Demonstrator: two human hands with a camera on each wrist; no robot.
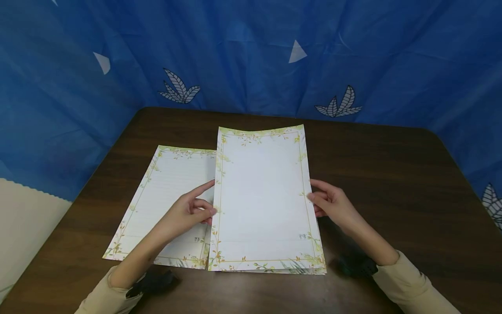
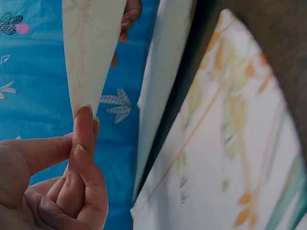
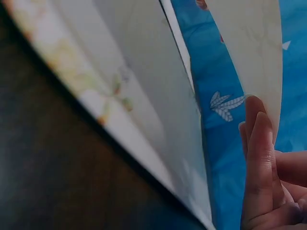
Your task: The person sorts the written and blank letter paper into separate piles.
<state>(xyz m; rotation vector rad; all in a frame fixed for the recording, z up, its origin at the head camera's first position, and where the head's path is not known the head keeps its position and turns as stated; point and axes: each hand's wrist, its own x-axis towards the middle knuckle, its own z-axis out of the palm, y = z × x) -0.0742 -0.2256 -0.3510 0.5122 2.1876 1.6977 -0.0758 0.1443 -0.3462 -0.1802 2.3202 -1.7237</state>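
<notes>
2 hands hold 1 leaf-bordered sheet of paper by its long edges above a dark wooden table, the left hand pinching 1 side between thumb and fingers, the right hand pinching the other. The raised sheet bows slightly along its top edge, with more matching paper below it, mostly hidden from the head view; how many layers lie there cannot be told. Just to the left, a ruled page with the same border rests on the wood, the left forearm crossing over it and the raised sheet overlapping its right side. The likeliest mishap is a crease: the paper looks thin, and hands drawing inward, or a tighter pinch, could buckle it down the middle. Uneven release is another risk, since 1 side let go early could swing the sheet askew over its neighbor. The left forearm could also drag the ruled page out of place if it dips, while the raised sheet's lower edge might catch the paper beneath and push it along. With both grips near the rim, a small slip of either thumb could drop a corner.
</notes>
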